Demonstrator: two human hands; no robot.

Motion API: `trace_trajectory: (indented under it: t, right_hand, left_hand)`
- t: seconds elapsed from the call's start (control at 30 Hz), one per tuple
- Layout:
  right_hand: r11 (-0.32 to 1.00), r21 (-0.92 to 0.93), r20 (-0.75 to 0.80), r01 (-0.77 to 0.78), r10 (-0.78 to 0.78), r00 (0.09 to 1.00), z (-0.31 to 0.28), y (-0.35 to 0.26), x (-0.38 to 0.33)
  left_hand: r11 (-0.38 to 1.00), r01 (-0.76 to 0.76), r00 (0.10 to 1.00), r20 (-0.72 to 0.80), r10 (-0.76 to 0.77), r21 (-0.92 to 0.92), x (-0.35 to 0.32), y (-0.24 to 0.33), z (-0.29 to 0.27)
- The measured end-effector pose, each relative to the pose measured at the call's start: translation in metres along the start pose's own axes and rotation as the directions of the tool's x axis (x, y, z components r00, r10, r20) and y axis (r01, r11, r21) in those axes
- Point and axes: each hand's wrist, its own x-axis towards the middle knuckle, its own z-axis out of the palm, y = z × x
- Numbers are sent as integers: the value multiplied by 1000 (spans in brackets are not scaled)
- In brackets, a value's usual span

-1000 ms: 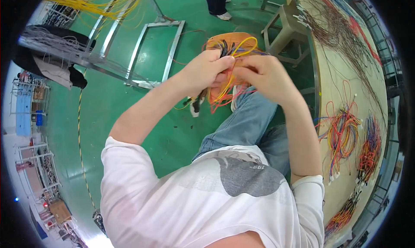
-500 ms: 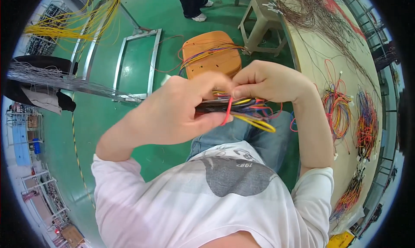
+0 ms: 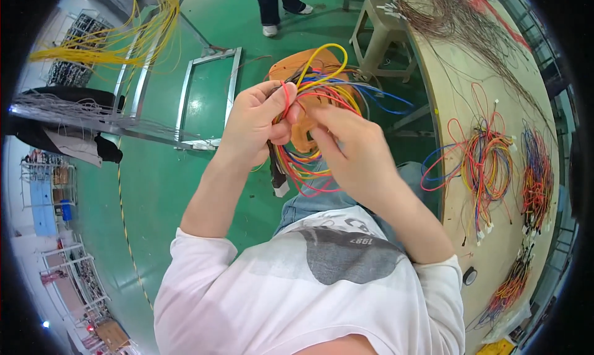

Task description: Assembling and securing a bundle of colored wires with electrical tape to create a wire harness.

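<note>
A coiled wire bundle [image 3: 292,164] in red, yellow, blue and black hangs in front of me. My left hand [image 3: 255,117] is closed around its gathered part, with a red wire looped across beside the thumb. From the other side, my right hand [image 3: 349,138] has its fingers pinched together at that red wire, close to the left thumb; the fingertips are partly hidden. A yellow loop stands up above the hands, and blue and grey ends stick out to the right. A white connector [image 3: 281,189] dangles below on a dark sleeve.
On the wooden table [image 3: 455,169] at my right lie a coiled wire bundle [image 3: 486,163], more bundles and loose brown wires. An orange stool [image 3: 288,64] stands ahead, a grey stool [image 3: 383,36] beyond. Metal racks with yellow wires [image 3: 93,53] are left. A person [image 3: 270,5] stands ahead.
The bundle has turned from lying sideways to hanging, its loops spread out. My left hand has turned upright; my right hand has come lower, nearer the bundle's side. The person's legs have shifted.
</note>
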Motion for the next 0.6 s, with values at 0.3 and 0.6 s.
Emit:
trace_trajectory:
  t: [0.3, 0.6]
  right_hand:
    - [978, 88, -160, -190, 202, 966, 15, 13, 2]
    - [916, 392, 14, -91, 93, 996, -10, -1, -13]
  left_hand:
    - [993, 22, 999, 43, -17, -118, 2, 7, 13]
    - [882, -197, 961, -95, 261, 429, -1, -3, 10]
